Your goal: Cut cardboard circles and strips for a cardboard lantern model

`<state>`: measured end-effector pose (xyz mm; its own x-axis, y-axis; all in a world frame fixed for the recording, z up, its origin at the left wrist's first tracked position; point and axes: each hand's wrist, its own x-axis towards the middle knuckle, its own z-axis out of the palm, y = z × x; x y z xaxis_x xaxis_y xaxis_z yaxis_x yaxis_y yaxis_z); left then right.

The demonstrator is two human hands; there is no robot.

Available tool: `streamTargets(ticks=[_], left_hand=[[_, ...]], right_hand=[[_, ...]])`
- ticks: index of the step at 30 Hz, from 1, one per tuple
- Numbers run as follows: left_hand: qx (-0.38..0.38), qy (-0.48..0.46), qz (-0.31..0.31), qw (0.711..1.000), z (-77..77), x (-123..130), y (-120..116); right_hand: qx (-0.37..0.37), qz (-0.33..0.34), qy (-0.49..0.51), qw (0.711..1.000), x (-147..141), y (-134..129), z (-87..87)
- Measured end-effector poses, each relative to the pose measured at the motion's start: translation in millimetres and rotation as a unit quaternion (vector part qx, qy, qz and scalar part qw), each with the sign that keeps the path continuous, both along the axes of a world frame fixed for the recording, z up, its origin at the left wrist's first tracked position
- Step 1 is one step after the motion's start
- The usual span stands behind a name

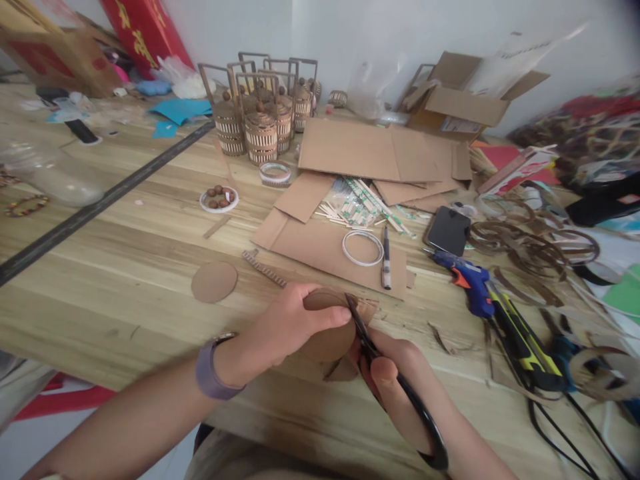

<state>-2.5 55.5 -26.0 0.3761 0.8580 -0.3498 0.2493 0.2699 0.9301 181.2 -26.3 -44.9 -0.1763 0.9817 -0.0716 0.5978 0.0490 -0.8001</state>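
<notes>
Near the table's front edge, my left hand is closed on a piece of brown cardboard with a rounded outline, its thumb lying across the top. My right hand grips a pair of black-handled scissors, whose blades meet the cardboard's far right edge. A partly cut strip of cardboard hangs below the scissors. To the left a round cardboard disc lies flat on the table. Just beyond my left hand is a narrow notched strip.
Several small lantern-like baskets with tall handles stand at the back. Cardboard sheets, a white tape ring and a pen lie ahead. On the right are a blue glue gun, a phone and yellow-black cutters.
</notes>
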Motion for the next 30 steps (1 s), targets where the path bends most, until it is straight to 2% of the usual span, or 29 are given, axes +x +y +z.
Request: streamTargets(ticks=[5, 17, 26, 30], left_hand=[[0.009, -0.027, -0.032, 0.999, -4.1, -2.0, 0.1], [0.004, -0.035, -0.026, 0.999, -9.4, -3.0, 2.1], [0.005, -0.012, -0.039, 0.999, -2.2, -3.9, 4.2], [0.006, -0.026, -0.029, 0.999, -6.1, -6.3, 3.9]], right_hand=[[0.006, -0.005, 0.002, 1.0, 0.6, -0.4, -4.8], [0.006, -0.008, 0.0, 1.0, -0.2, 1.5, -5.1], [0.014, -0.011, -0.015, 1.0, -0.5, 0.1, -4.8], [0.007, -0.008, -0.018, 1.0, -2.2, 1.8, -0.4]])
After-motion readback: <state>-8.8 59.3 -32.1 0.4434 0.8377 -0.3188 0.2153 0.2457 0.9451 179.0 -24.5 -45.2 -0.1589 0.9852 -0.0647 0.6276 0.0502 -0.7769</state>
